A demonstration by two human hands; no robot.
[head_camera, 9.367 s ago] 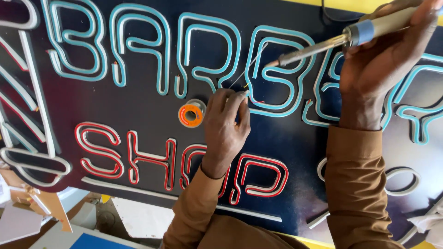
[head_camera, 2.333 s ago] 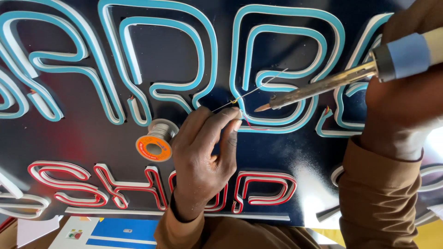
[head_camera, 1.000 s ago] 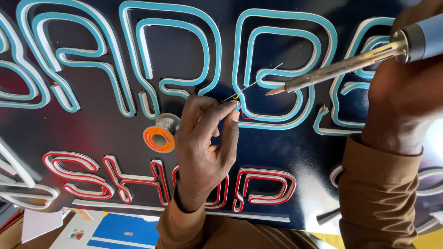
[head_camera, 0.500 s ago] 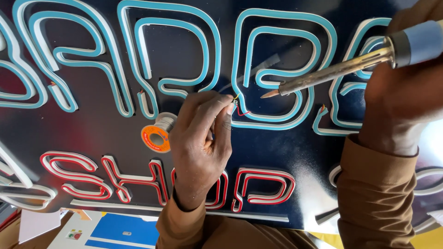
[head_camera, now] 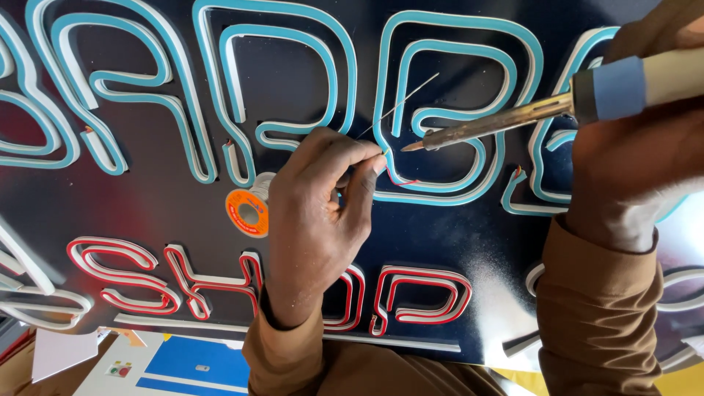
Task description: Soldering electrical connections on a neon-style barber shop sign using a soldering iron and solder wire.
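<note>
Thin silvery solder wire [head_camera: 400, 108] is pinched in the left hand [head_camera: 319, 213], just left of the brass-tipped soldering iron [head_camera: 499, 123] gripped by the right hand [head_camera: 634, 147]. The tip hovers apart from the red lead [head_camera: 400, 180]; joint seemingly unmade.

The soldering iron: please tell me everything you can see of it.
The soldering iron has a long brownish metal shaft with a pointed tip, a blue collar and a pale cream handle. The right hand holds it by the handle, nearly level, tip pointing left. The tip hovers just right of the left hand's fingertips, above the dark sign board, touching nothing visible.
</note>
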